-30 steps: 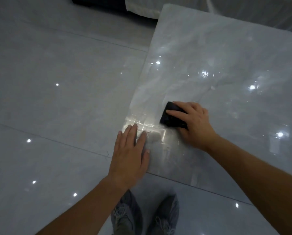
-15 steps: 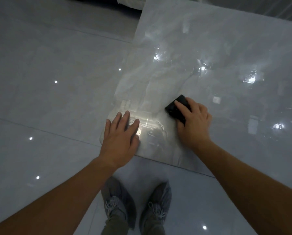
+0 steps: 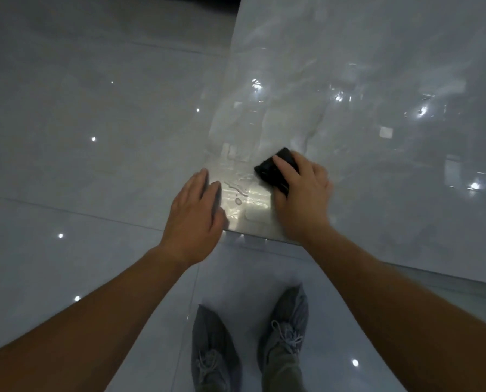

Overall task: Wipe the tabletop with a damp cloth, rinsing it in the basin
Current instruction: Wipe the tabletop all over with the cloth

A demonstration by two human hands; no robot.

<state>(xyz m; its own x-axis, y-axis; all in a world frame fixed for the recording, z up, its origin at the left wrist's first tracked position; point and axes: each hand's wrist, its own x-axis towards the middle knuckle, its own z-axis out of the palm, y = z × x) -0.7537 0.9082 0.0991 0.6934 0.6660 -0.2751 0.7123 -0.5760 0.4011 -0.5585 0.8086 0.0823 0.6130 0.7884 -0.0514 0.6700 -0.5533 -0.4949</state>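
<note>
Desk: the glossy pale-grey marble desk [image 3: 377, 80] is stretching away ahead and rightward.
Left hand [image 3: 195, 219]: lying flat, fingers straight, on the near corner.
Right hand [image 3: 301, 193]: pressing down flat-fingered on the cloth.
Cloth: the small dark folded cloth [image 3: 272, 168] is lying under the right fingers, just right of the left hand.

No text, label, brand, number or sign can be read. The glossy tabletop [image 3: 383, 210], the dark cloth [image 3: 268, 171] on it and the grey laced shoes [image 3: 214, 352] near the bottom show no legible marks.
</note>
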